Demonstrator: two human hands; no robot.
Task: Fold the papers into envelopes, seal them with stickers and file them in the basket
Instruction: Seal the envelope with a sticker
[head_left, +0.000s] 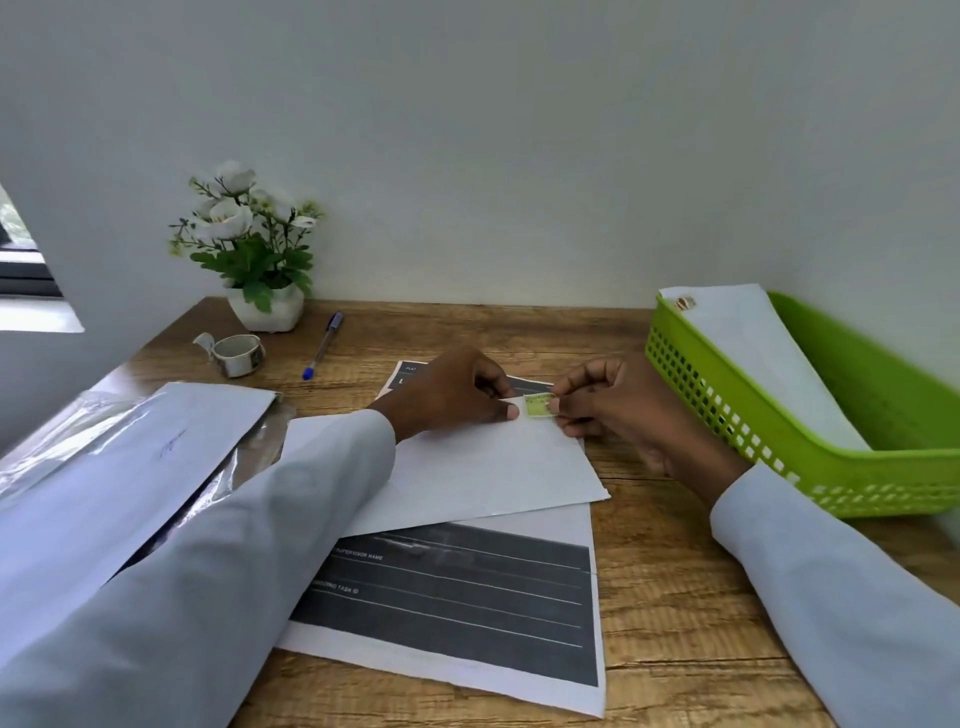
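A folded white paper envelope (483, 467) lies on a printed sheet with a dark block (457, 603) in the middle of the wooden table. A small green sticker (538, 405) sits at the envelope's far corner. My left hand (452, 392) presses its thumb on the envelope just left of the sticker. My right hand (618, 410) pinches the sticker's right edge between thumb and fingers. A green plastic basket (810, 452) stands at the right, and a sealed white envelope (763, 353) leans inside it.
A roll of stickers (238, 354) and a blue pen (323, 345) lie at the back left, beside a potted white flower (249, 249). A stack of papers in a clear sleeve (119, 467) lies at the left. The wall is just behind the table.
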